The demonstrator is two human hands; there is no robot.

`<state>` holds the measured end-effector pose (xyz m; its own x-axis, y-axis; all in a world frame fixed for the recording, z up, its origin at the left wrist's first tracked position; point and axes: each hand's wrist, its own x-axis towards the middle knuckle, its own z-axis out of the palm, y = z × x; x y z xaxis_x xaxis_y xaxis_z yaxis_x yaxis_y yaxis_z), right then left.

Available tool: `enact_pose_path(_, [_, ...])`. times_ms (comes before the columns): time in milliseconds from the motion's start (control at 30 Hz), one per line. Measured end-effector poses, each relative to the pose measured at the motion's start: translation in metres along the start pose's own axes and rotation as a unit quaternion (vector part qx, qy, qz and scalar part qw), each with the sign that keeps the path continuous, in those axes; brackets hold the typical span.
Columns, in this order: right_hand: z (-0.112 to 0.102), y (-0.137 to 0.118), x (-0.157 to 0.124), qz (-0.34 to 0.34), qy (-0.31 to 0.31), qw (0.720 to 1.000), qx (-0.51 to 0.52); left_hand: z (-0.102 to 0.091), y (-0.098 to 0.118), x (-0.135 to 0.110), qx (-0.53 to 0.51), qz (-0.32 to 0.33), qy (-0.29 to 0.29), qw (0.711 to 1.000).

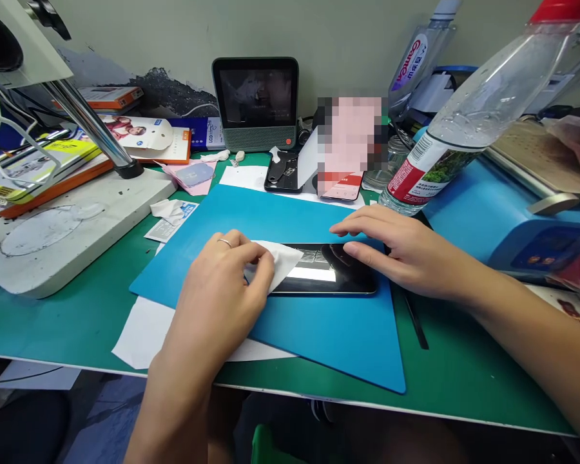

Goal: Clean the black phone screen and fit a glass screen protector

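A black phone [355,281] with a glossy, reflecting face lies flat on a blue mat [338,341]. My left hand [227,274], a ring on one finger, pinches a white wipe [285,259] against the phone's left end, which the hand and wipe cover. Over the phone's right end hovers my right hand [406,248], its fingers stretched out and holding nothing. The thumb is close to the phone's top face; whether it touches cannot be made out.
Behind the mat stand a smart display [256,96], a black phone-shaped case [283,171] and a propped, partly blurred phone [350,148]. A red-capped bottle [435,167] leans at right beside a blue box [502,219]. A lamp base [77,238] sits left. White paper [142,332] pokes out under the mat.
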<state>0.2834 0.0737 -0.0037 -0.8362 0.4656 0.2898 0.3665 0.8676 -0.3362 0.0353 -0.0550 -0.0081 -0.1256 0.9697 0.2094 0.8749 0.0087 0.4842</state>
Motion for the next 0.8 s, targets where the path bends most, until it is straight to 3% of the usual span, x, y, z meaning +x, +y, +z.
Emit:
enact_pose_path(200, [0.003, -0.008, 0.001, -0.032, 0.005, 0.999, 0.014, 0.007, 0.005, -0.007, -0.048, 0.1, -0.095, 0.989])
enact_pose_path(367, [0.006, -0.02, 0.002, -0.092, -0.03, 0.994, 0.047, 0.006, 0.003, -0.007, -0.001, 0.161, -0.098, 0.982])
enact_pose_path(533, [0.009, -0.032, 0.002, -0.097, -0.075, 0.991, 0.051, 0.002, -0.002, -0.004, 0.024, 0.117, -0.016, 0.993])
enact_pose_path(700, [0.009, -0.042, 0.005, -0.105, -0.149, 0.983, 0.036, 0.005, -0.011, -0.009, 0.034, 0.095, -0.059, 0.993])
enact_pose_path(800, [0.006, -0.037, 0.005, -0.096, -0.123, 0.987, 0.029, 0.007, -0.013, -0.009, 0.025, 0.078, -0.083, 0.993])
